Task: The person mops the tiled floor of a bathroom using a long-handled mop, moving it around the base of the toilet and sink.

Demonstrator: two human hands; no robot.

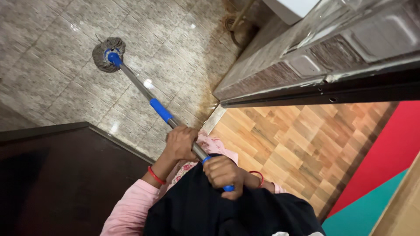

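Both hands, left hand (180, 143) above right hand (224, 172), wrap fingers tightly round the mop handle (144, 92); mop head (108, 54) rests on tiled floor (57, 83).

1. Mop (148, 98): metal pole with blue grip sleeves, slanting from the frame's centre toward 10 o'clock.
2. Mop head (108, 54): round, grey stringy bundle on a blue socket, resting flat on the grey tiled floor.

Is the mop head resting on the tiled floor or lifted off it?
Resting: the mop head lies spread flat against the grey tiles.
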